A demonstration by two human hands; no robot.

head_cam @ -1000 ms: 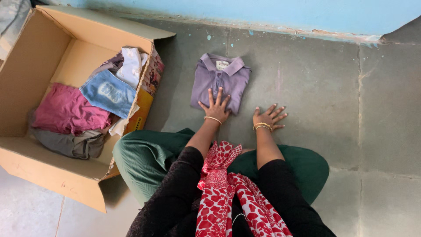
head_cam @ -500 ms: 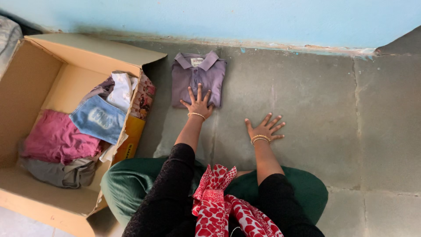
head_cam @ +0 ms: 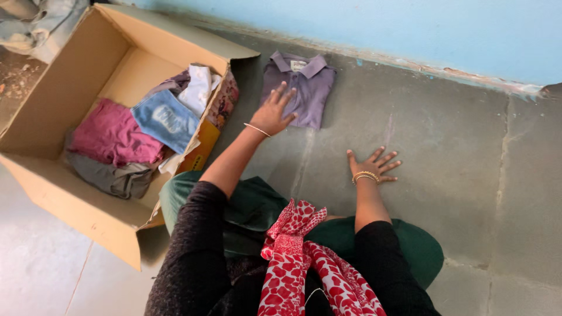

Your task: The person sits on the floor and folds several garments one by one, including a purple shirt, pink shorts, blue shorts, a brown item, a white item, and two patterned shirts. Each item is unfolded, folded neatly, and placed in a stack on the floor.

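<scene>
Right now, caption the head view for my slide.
Left hand on a folded purple shirt beside a cardboard box of clothes; right hand flat on the floor.

Open brown cardboard box [head_cam: 88,193] left, pale collar label [head_cam: 298,65]

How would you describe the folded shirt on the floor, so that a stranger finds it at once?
Look along the light blue wall to the grey floor beside the open cardboard box. There lies the folded purple shirt, collar toward the wall, under the left hand. Unlike the crumpled clothes in the box, it is neatly folded and alone.
</scene>
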